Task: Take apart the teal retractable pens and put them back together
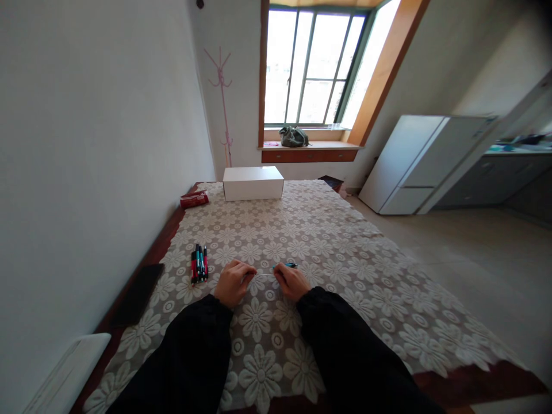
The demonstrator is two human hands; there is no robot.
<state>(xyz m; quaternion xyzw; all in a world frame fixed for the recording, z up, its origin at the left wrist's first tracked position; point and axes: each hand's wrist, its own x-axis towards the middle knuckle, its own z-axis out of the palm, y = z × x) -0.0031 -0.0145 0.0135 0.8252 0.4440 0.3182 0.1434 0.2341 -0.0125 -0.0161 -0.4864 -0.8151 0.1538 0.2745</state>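
- The left hand [233, 283] rests on the cloth with its fingers curled in, pinching one end of a thin pale strand [264, 274]; what the strand is made of cannot be told.
- The right hand [292, 282] is curled the same way and pinches the other end, so the strand runs taut from the left hand's 3 o'clock to the right hand's 9 o'clock, in the short gap between them.
- A teal pen [285, 265] lies at the right hand's 12 o'clock, just beside the knuckles; whether a finger touches it cannot be made out.
- Both forearms are in black sleeves [202, 345], coming up from 6 o'clock.
- A small cluster of markers [199, 263], red and teal, lies near the left hand at about 10 o'clock, apart from it.
- A dark flat slab [138, 294] sits at the left hand's 9 o'clock, at the table's edge by the wall.
- The lace tablecloth [345, 259] with its flower pattern covers the table under everything.
- Far off at 12 o'clock stands a white box [253, 183], with a red packet [194, 199] to its left.
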